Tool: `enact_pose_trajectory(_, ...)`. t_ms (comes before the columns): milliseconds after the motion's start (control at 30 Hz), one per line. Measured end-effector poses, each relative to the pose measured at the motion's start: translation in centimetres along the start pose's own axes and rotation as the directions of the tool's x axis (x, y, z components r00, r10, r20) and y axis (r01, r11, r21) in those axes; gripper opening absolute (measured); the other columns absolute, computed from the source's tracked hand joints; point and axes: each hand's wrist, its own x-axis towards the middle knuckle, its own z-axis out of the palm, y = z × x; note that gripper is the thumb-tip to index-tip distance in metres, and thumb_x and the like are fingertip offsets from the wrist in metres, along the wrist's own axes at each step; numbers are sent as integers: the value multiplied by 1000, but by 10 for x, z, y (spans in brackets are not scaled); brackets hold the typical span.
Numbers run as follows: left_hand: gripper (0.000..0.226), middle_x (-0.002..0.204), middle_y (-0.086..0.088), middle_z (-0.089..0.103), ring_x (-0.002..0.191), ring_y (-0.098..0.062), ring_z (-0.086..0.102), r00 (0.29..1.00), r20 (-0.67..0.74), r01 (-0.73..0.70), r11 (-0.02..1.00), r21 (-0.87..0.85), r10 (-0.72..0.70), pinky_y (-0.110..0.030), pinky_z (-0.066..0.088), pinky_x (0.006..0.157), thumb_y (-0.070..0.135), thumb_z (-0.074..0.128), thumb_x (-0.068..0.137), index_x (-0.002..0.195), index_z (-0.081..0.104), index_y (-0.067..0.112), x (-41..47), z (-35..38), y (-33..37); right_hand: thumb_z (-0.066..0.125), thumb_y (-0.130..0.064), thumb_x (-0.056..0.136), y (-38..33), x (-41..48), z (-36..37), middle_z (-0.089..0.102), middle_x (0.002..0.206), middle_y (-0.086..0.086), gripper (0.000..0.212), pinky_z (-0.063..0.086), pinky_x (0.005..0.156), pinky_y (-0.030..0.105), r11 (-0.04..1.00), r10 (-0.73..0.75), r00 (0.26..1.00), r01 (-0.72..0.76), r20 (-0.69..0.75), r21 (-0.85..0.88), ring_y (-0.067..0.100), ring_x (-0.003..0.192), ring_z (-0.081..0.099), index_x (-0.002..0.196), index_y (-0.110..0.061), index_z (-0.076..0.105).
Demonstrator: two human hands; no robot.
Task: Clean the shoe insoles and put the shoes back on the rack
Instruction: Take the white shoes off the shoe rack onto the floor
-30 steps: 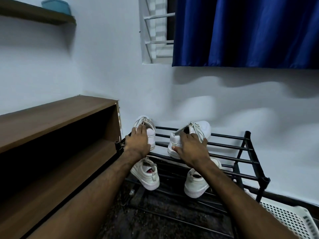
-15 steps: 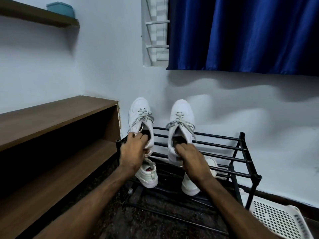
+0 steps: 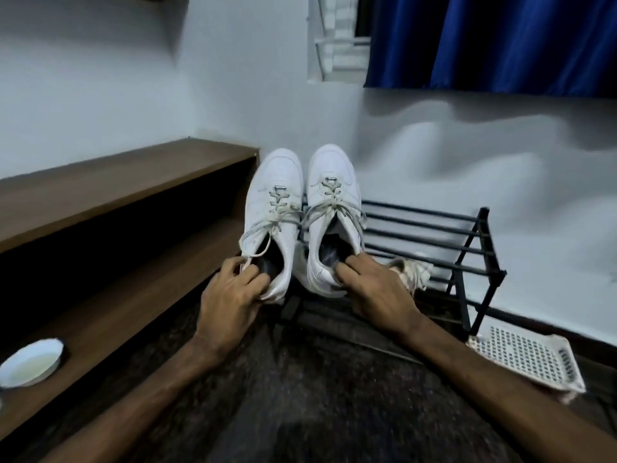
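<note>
Two white lace-up sneakers are held side by side in front of the black metal shoe rack (image 3: 434, 228), toes pointing away from me. My left hand (image 3: 230, 295) grips the heel rim of the left sneaker (image 3: 272, 208), with fingertips inside its dark opening. The right sneaker (image 3: 334, 202) is gripped at its heel by my right hand (image 3: 374, 289), fingers also inside. Dark insoles show inside both shoes. Another white shoe (image 3: 412, 272) lies on the rack's lower tier, mostly hidden behind my right hand.
A long brown wooden shelf unit (image 3: 117, 202) runs along the left, with a white bowl (image 3: 30, 362) on its lower board. A white perforated plastic basket (image 3: 527, 359) lies on the dark floor at right. White wall and blue curtain (image 3: 494, 45) stand behind.
Both hands lifted the two sneakers off the rack's top tier, turned them toes-away and drew them toward me and together. The camera tilted down, revealing the bowl.
</note>
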Motion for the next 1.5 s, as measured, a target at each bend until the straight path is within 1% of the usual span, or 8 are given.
enact_pose_trajectory(400,11,82,13,50,99,-16,48,897,442,113,977,-179,-22,-24,38,39,30,52,72,80,45,26,-217,49,18,45,-27,63,-137,-142,100,51,77,-6,22,35,45,25,939,-34,935,-92,353,333,13,69,52,84,-24,42)
enact_pose_trajectory(667,9,78,14,52,101,-10,44,796,602,186,971,-147,-62,-17,39,52,30,43,74,72,49,25,-280,104,-1,84,-31,51,-174,-197,189,53,69,-8,57,32,42,25,902,14,791,-273,611,334,13,60,56,85,-25,38)
enact_pose_trajectory(933,48,121,17,45,107,-3,47,645,760,449,843,-296,-77,-3,40,81,8,66,61,105,57,25,-331,133,-26,39,-34,66,-196,-225,232,62,90,-13,31,43,61,10,877,-141,649,-268,748,398,2,76,65,96,-28,45)
enact_pose_trajectory(1033,50,123,10,50,107,-8,54,591,807,328,908,-259,16,-11,40,88,37,75,59,105,57,26,-311,139,-38,37,-40,71,-171,-211,227,68,108,-11,46,44,84,10,908,-118,696,-212,708,360,2,97,66,113,-25,47)
enact_pose_trajectory(1167,61,119,9,55,104,-13,59,607,795,241,951,-194,8,-30,51,82,77,42,77,106,56,26,-240,127,-35,62,-38,83,-123,-174,197,55,137,9,60,41,104,39,906,-37,737,-261,675,334,21,128,51,135,-11,49)
enact_pose_trajectory(1267,72,126,-1,56,113,-24,58,690,722,157,963,-219,51,-35,52,86,68,27,79,121,55,17,-167,133,-29,72,-40,76,-71,-136,177,63,126,13,62,47,95,46,931,99,795,-287,598,227,26,117,61,125,-4,59)
enact_pose_trajectory(1367,65,138,-5,46,122,-26,51,741,665,58,977,-206,96,-37,49,91,56,32,87,133,46,14,-83,156,-17,55,-40,93,-9,-99,156,41,148,14,62,30,113,46,946,241,837,-315,492,72,28,138,37,142,-4,39)
enact_pose_trajectory(1500,55,149,-2,34,129,-25,44,789,601,-38,985,-167,132,-42,48,94,36,52,92,141,37,15,15,191,7,43,-45,98,68,-66,137,19,158,10,66,24,115,48,874,466,758,-475,456,-105,23,147,14,150,-10,21)
